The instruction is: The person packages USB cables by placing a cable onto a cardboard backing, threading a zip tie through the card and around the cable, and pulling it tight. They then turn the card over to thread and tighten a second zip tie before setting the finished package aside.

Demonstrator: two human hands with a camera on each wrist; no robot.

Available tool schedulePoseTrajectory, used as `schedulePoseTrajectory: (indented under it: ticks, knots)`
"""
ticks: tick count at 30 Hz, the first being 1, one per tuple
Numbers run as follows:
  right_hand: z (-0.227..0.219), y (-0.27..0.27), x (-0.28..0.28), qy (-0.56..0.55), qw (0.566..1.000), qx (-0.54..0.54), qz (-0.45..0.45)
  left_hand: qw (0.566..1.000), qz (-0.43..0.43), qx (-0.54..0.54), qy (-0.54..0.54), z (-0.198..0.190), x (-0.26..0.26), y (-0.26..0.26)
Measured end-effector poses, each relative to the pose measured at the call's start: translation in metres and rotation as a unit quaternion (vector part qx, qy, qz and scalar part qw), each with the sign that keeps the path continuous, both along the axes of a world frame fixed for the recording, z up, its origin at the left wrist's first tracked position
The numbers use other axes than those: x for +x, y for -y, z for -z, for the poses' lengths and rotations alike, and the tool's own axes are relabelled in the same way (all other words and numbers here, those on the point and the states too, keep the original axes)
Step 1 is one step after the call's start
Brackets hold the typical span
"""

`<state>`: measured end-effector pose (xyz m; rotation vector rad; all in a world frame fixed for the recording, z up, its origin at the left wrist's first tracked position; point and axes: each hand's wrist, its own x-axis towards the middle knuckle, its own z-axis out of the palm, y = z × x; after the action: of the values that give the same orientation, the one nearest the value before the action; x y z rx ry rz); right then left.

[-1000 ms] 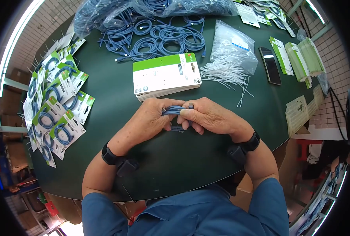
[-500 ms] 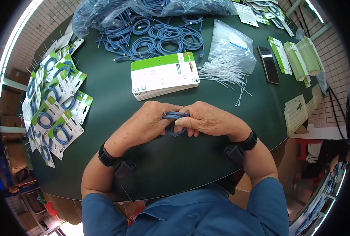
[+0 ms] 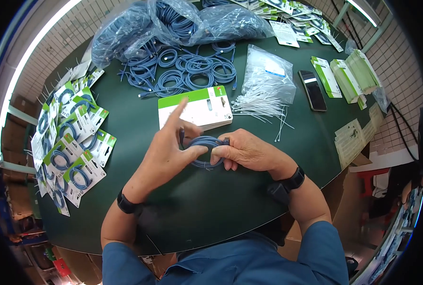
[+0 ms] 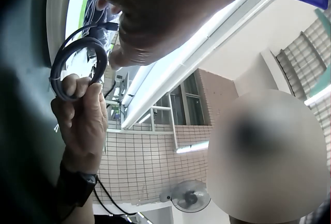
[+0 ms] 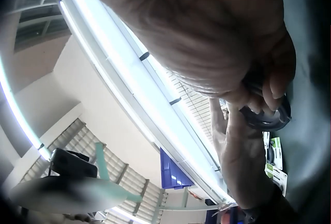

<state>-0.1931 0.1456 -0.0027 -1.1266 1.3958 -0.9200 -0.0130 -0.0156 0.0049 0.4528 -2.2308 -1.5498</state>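
Head view, left hand forefinger now raised, cable coil opened

Two hands, the left hand and the right hand, are sharing one coiled blue cable near the tabletop's front edge; one black phone is lying toward the right edge; one stack of green-and-white cards is sitting mid-table; two clear bags of blue cables are crowding the far edge; one bag of white zip ties is lying beside the phone.

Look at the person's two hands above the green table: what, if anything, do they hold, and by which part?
Both hold one coiled blue cable. The right hand grips the coil's right side, by the plug; the left hand pinches its left side, forefinger raised.
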Motion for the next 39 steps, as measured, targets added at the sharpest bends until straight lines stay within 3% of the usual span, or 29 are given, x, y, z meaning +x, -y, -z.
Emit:
schedulePoseTrajectory:
  ticks: [1, 2, 4, 5, 7, 10, 20, 22, 23, 28, 31, 39]
  knots:
    - [-0.004, -0.002, -0.003, 0.010, 0.999, -0.009, 0.032, 1.000, 0.007, -0.007, -0.001, -0.006, 0.002, -0.001]
    - [-0.007, -0.004, -0.007, 0.021, 0.997, -0.020, 0.065, 0.991, -0.052, -0.113, -0.057, -0.016, 0.006, -0.002]
    - [-0.010, -0.008, -0.013, 0.035, 0.993, -0.040, 0.104, 0.918, -0.166, -0.316, -0.171, -0.036, 0.011, -0.006]
    - [-0.010, -0.010, -0.016, 0.048, 0.991, -0.054, 0.117, 0.917, -0.158, -0.323, -0.173, -0.037, 0.017, -0.012]
    - [-0.009, -0.011, -0.020, 0.073, 0.985, -0.078, 0.136, 0.945, -0.011, -0.311, -0.102, -0.035, 0.024, -0.028]
    - [-0.006, -0.011, -0.017, 0.122, 0.979, -0.083, 0.139, 0.943, 0.051, -0.327, -0.020, -0.022, 0.000, -0.057]
    - [0.003, -0.008, -0.016, 0.244, 0.951, -0.061, 0.180, 0.921, 0.031, -0.380, -0.082, 0.009, -0.030, -0.050]
    - [0.003, -0.007, -0.012, 0.120, 0.959, -0.096, 0.237, 0.886, 0.021, -0.441, -0.144, 0.014, -0.029, -0.043]
    - [0.002, -0.006, -0.009, 0.056, 0.957, -0.111, 0.262, 0.888, 0.022, -0.436, -0.144, 0.016, -0.028, -0.041]
    - [-0.008, -0.004, 0.001, -0.042, 0.954, -0.134, 0.265, 0.848, 0.041, -0.487, -0.203, 0.027, -0.023, -0.035]
    - [-0.001, -0.004, 0.008, -0.205, 0.905, -0.238, 0.288, 0.830, 0.031, -0.513, -0.215, 0.024, -0.021, -0.035]
    - [0.012, 0.001, 0.012, -0.192, 0.881, -0.281, 0.327, 0.834, 0.045, -0.500, -0.229, 0.025, -0.020, -0.031]
